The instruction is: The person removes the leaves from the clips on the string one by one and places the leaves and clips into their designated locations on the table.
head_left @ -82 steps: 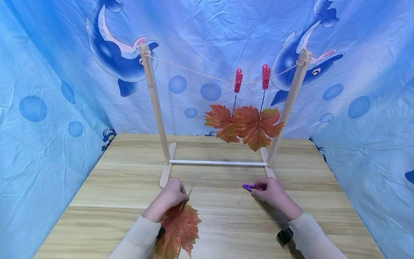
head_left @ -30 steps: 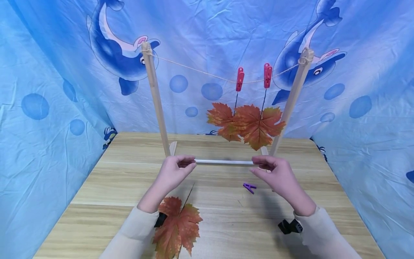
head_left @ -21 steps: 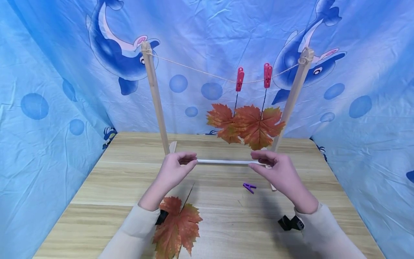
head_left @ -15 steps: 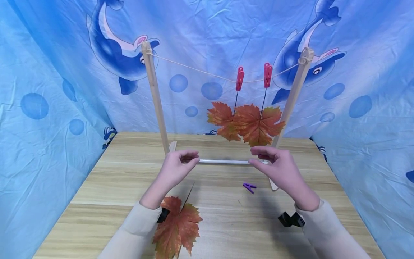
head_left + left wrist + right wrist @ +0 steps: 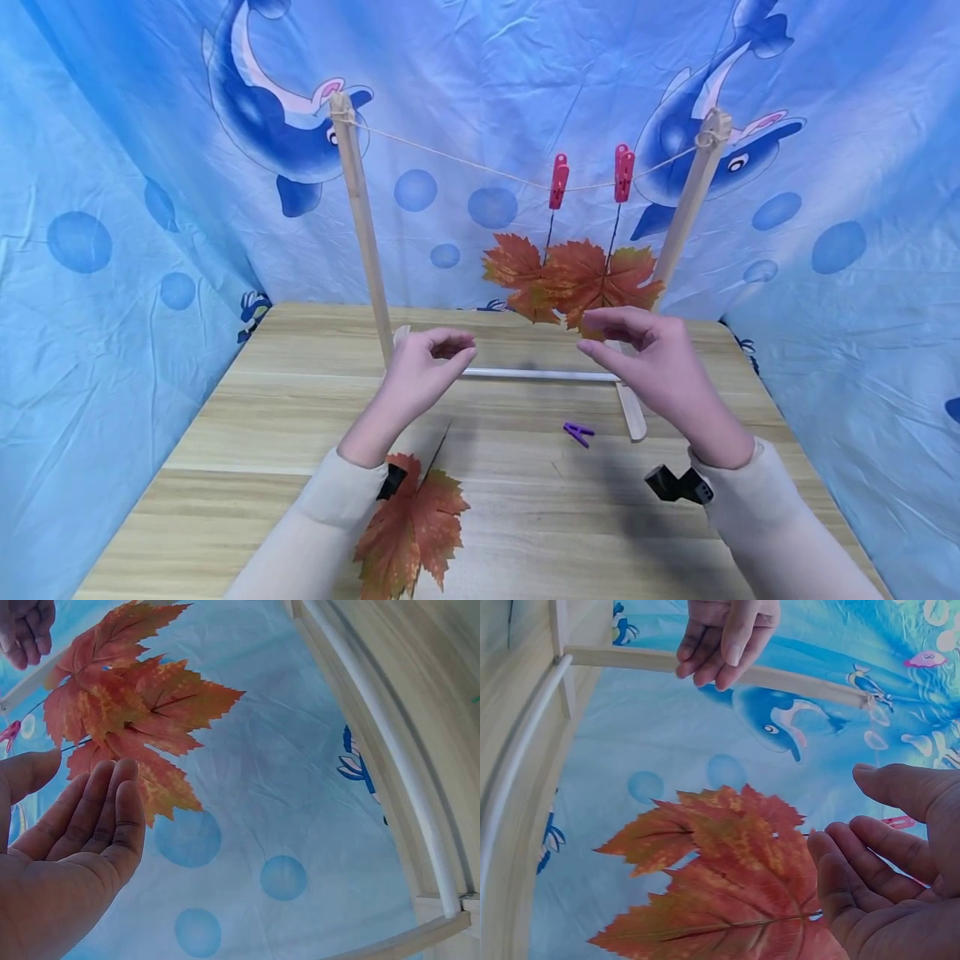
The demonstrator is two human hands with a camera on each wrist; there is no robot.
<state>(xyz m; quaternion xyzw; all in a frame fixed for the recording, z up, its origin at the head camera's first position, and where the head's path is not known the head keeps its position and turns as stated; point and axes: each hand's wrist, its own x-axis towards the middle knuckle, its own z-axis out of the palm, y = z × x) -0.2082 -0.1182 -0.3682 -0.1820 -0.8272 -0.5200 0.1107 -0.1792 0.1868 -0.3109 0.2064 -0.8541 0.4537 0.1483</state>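
Observation:
My left hand [image 5: 420,375] is raised in front of the rack's white crossbar [image 5: 540,374], fingers loosely bent and holding nothing. Opposite it, my right hand [image 5: 663,375] hovers in front of the hanging leaves, also with nothing between thumb and fingers. An orange-red artificial maple leaf [image 5: 416,529] lies on the table beneath my left wrist, its dark stem pointing away. A purple clothespin [image 5: 578,432] rests on the tabletop between the hands. Two more maple leaves [image 5: 600,279] hang by their stems from pink-red clothespins [image 5: 558,183] on the string [image 5: 450,157].
A wooden left post [image 5: 363,233] and right post [image 5: 690,204] hold up the sagging string. The right foot [image 5: 632,412] of the rack reaches toward me. Behind the wooden table [image 5: 247,500] hangs a blue curtain [image 5: 465,75] printed with dolphins.
Earlier my left hand held the leaf's stem and my right hand held the purple clothespin. Both were released onto the table. The hands then rose and kept lifting slightly.

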